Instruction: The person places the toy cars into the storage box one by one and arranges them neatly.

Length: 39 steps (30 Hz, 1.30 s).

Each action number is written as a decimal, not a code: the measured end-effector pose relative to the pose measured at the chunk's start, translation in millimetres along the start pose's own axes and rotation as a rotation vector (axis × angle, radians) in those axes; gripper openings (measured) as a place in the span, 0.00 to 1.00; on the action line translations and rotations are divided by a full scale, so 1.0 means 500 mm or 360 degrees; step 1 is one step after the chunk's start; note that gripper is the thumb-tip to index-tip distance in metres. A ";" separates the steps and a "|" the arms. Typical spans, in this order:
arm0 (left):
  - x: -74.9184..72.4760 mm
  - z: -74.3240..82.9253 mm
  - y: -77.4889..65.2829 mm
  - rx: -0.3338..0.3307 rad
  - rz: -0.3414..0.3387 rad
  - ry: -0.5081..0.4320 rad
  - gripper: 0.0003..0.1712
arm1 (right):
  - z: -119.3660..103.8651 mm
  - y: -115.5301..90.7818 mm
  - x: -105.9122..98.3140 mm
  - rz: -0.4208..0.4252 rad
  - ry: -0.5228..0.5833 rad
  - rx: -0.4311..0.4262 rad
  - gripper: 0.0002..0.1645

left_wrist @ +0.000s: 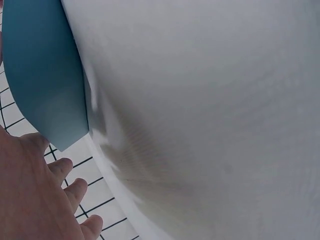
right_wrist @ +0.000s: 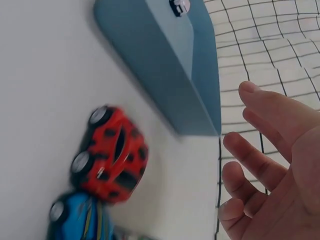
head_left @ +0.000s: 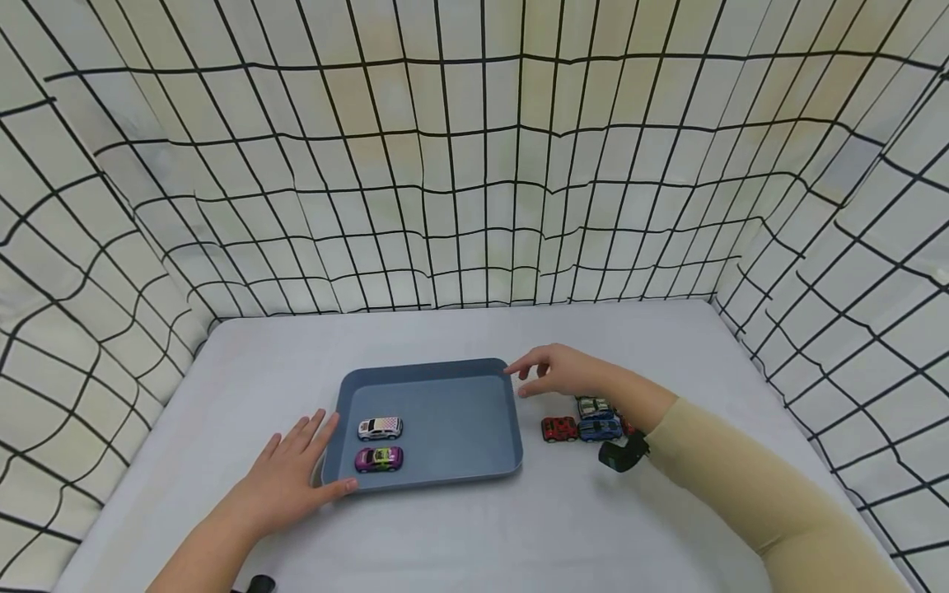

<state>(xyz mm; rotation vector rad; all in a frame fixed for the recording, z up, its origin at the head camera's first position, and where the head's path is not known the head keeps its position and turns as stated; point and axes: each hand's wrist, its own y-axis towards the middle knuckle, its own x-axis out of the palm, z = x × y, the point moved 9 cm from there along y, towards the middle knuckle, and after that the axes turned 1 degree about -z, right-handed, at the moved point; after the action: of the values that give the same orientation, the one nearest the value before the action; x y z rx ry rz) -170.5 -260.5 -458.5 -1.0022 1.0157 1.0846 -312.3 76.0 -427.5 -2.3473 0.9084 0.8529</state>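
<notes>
A blue-grey tray point(head_left: 452, 428) lies on the white tabletop. Inside it on the left, a white patterned toy car point(head_left: 380, 427) is parked behind a purple and lime toy car point(head_left: 379, 459). My left hand point(head_left: 289, 478) is spread at the tray's left side, its thumb at the front left corner. At the far right corner of the tray is my right hand point(head_left: 563, 371), index finger reaching toward the rim, other fingers loosely bent and holding nothing. Close up in the right wrist view, a red black-spotted toy car point(right_wrist: 117, 157) sits beside a blue striped one point(right_wrist: 82, 217).
Right of the tray, under the right forearm, several toy cars are grouped, among them a blue one point(head_left: 600, 429) and a dark one with pale markings point(head_left: 594, 407). A black strap piece point(head_left: 623, 453) hangs at the right wrist. White walls with black grid netting point(head_left: 474, 206) enclose the table.
</notes>
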 end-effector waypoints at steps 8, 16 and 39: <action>-0.001 0.002 -0.002 0.0000 0.0006 -0.0009 0.67 | 0.067 -0.073 -0.014 0.0002 -0.0018 0.0084 0.25; -0.003 0.006 -0.006 -0.0004 0.0001 -0.0012 0.67 | 0.086 -0.099 -0.002 -0.0038 -0.0014 0.0094 0.22; -0.004 0.002 -0.004 -0.0010 0.0010 -0.0014 0.68 | 0.087 -0.101 0.047 -0.0081 -0.0572 0.0152 0.22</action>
<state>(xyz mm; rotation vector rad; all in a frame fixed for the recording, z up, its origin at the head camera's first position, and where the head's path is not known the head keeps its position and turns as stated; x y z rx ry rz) -168.6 -260.6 -455.9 -0.9990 1.0098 1.0972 -278.9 126.6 -463.6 -2.0369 0.7181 1.1369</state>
